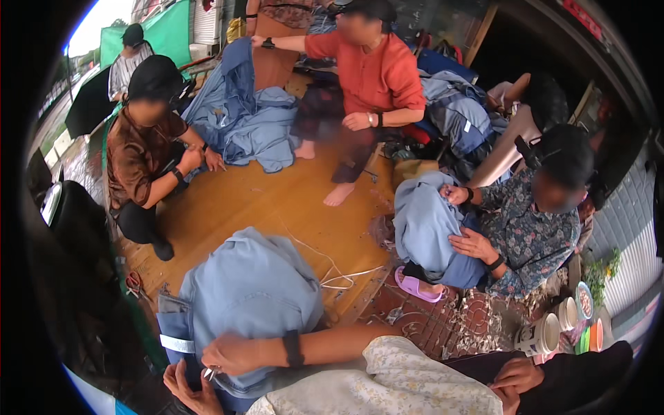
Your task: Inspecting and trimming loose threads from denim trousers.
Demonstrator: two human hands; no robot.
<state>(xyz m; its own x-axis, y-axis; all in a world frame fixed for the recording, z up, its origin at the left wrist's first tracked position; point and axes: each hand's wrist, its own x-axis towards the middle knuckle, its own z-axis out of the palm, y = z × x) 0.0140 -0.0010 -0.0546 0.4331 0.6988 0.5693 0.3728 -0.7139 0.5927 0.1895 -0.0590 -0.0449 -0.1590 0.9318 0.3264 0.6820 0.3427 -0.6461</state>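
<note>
A light-blue denim garment point(252, 290) lies bunched in front of me. A white label strip point(177, 344) crosses its darker folded edge on the left. My left hand point(192, 391) is at the near left edge of the denim, fingers curled round the cloth. Just above it, my right hand point(238, 354), slightly blurred and wearing a black wristband, closes around a small shiny metal tool. Thread snips point(209, 374) is what this tool looks like, though the fingers cover most of it. Its tip sits close to the denim and my left fingers.
Red-handled scissors point(134, 282) and a white cord point(349, 277) lie on the wooden board point(228, 204). Several people sit around it with denim point(263, 128). Near my right are another person's clasped hands point(515, 380) and a white bucket point(539, 335).
</note>
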